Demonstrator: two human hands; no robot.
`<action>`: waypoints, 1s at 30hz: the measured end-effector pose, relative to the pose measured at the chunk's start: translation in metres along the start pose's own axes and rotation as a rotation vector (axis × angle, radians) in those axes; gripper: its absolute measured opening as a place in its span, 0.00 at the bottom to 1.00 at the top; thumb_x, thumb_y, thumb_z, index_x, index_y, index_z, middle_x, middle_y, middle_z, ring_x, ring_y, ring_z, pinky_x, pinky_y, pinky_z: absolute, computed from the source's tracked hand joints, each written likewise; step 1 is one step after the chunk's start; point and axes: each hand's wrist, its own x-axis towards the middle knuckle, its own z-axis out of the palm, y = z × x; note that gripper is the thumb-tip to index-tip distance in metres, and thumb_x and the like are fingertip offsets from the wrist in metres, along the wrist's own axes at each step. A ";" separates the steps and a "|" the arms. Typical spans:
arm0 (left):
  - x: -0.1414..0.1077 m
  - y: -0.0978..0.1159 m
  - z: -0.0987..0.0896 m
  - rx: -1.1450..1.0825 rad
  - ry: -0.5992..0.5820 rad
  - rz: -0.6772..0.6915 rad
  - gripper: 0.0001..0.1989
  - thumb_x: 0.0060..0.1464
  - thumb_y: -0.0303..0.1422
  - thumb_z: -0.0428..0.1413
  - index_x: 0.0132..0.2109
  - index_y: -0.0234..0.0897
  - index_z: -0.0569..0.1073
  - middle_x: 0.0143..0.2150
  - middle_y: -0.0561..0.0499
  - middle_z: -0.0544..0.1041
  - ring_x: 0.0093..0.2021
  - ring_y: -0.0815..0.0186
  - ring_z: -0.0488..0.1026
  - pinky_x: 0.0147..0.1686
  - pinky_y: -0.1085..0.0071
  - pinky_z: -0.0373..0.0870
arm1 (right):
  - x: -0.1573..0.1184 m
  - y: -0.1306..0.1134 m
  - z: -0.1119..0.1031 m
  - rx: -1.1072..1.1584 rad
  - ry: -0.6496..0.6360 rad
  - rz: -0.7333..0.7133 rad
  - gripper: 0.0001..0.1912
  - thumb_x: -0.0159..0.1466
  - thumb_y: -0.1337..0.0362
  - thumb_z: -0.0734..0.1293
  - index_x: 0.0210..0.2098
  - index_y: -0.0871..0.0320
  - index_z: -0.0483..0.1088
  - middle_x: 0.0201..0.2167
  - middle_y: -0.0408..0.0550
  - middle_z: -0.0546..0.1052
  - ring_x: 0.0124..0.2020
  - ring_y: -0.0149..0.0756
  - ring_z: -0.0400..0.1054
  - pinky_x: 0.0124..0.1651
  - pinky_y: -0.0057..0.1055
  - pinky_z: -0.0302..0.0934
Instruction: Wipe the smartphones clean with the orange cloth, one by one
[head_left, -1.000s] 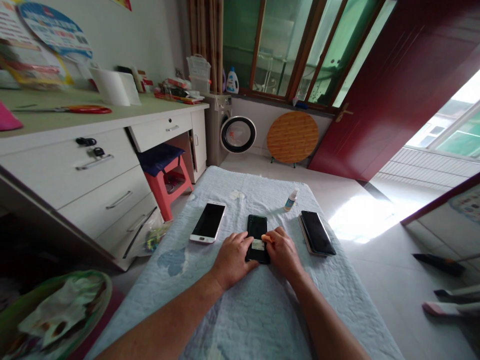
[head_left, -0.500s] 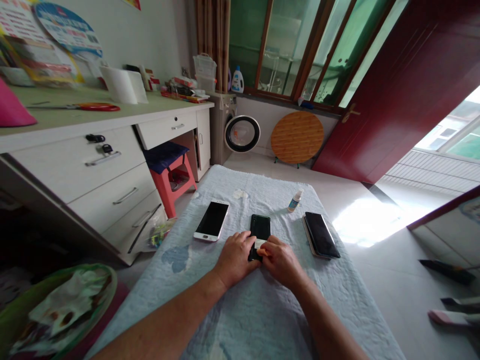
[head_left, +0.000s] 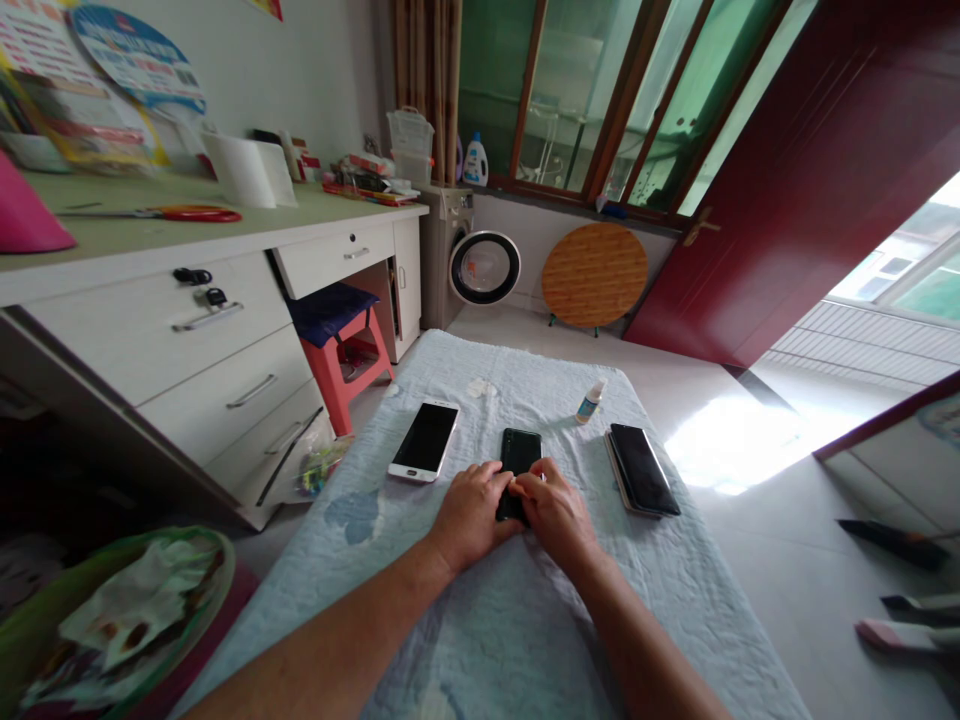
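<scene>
On the blue cloth [head_left: 495, 640], right of the white phone [head_left: 426, 440], the dark phone [head_left: 521, 451] lies with its long axis near to far, one short end pointing away from you. Your left hand [head_left: 471, 512] holds its left edge and near end. Your right hand [head_left: 559, 512] pinches narrowly over it, on what I cannot tell.

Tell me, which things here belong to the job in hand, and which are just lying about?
Part of the job:
middle black phone, touched by left hand and right hand
perhaps white phone, rightmost black phone, spray bottle

Apparently just lying about:
red-handled scissors
white paper roll
detergent bottle
plastic stool
</scene>
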 end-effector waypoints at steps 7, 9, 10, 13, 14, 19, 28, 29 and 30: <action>0.000 -0.003 0.002 -0.021 0.006 0.005 0.31 0.44 0.40 0.64 0.56 0.38 0.68 0.57 0.42 0.69 0.56 0.52 0.66 0.56 0.58 0.61 | 0.002 -0.001 0.002 -0.031 -0.004 0.027 0.11 0.66 0.65 0.60 0.32 0.55 0.74 0.33 0.44 0.67 0.29 0.28 0.62 0.31 0.25 0.51; 0.000 -0.004 0.003 -0.034 0.010 0.011 0.33 0.44 0.40 0.64 0.58 0.38 0.67 0.56 0.43 0.70 0.56 0.52 0.66 0.56 0.58 0.61 | 0.002 -0.002 0.004 -0.037 0.001 0.001 0.11 0.66 0.65 0.60 0.33 0.55 0.74 0.32 0.44 0.67 0.29 0.28 0.63 0.32 0.25 0.52; 0.000 -0.004 0.004 -0.036 0.011 0.014 0.33 0.44 0.40 0.64 0.58 0.38 0.67 0.56 0.43 0.70 0.56 0.52 0.66 0.56 0.58 0.61 | 0.002 -0.003 0.005 -0.039 0.002 -0.019 0.12 0.66 0.65 0.60 0.33 0.55 0.74 0.33 0.44 0.67 0.30 0.28 0.63 0.32 0.25 0.52; 0.000 -0.003 0.004 -0.028 0.010 0.014 0.30 0.45 0.40 0.64 0.55 0.35 0.69 0.56 0.41 0.70 0.55 0.51 0.67 0.56 0.58 0.61 | 0.002 -0.005 0.006 -0.048 -0.014 -0.082 0.11 0.67 0.65 0.59 0.37 0.54 0.74 0.35 0.45 0.69 0.32 0.29 0.64 0.35 0.25 0.53; 0.000 -0.003 0.003 -0.026 0.005 0.010 0.30 0.45 0.40 0.63 0.55 0.35 0.69 0.56 0.41 0.70 0.55 0.51 0.67 0.56 0.58 0.62 | 0.002 -0.005 0.005 -0.054 -0.026 -0.103 0.11 0.67 0.66 0.59 0.38 0.54 0.74 0.35 0.45 0.69 0.33 0.29 0.64 0.36 0.25 0.54; 0.002 -0.007 -0.003 -0.052 -0.056 0.028 0.32 0.44 0.41 0.65 0.56 0.38 0.69 0.59 0.41 0.68 0.56 0.50 0.67 0.56 0.57 0.62 | 0.000 -0.009 -0.001 -0.057 -0.103 -0.201 0.11 0.65 0.67 0.61 0.41 0.52 0.74 0.40 0.45 0.71 0.37 0.31 0.64 0.39 0.27 0.54; 0.007 -0.015 -0.011 -0.036 -0.189 0.113 0.32 0.50 0.45 0.61 0.59 0.37 0.66 0.65 0.42 0.62 0.61 0.51 0.63 0.59 0.56 0.59 | -0.008 -0.009 -0.008 0.068 -0.209 -0.262 0.09 0.64 0.68 0.63 0.38 0.54 0.76 0.38 0.46 0.69 0.35 0.30 0.64 0.35 0.25 0.54; 0.007 -0.015 -0.012 -0.033 -0.196 0.115 0.32 0.50 0.46 0.61 0.59 0.37 0.66 0.66 0.42 0.61 0.61 0.51 0.63 0.59 0.56 0.59 | -0.009 -0.008 -0.009 0.065 -0.213 -0.259 0.09 0.64 0.68 0.63 0.38 0.54 0.76 0.37 0.45 0.69 0.34 0.29 0.63 0.35 0.25 0.54; 0.007 -0.015 -0.013 -0.030 -0.201 0.118 0.33 0.50 0.46 0.60 0.60 0.37 0.66 0.66 0.42 0.61 0.61 0.51 0.63 0.58 0.56 0.60 | -0.009 -0.008 -0.011 0.061 -0.217 -0.254 0.10 0.64 0.69 0.63 0.37 0.54 0.76 0.36 0.45 0.69 0.33 0.29 0.63 0.35 0.26 0.53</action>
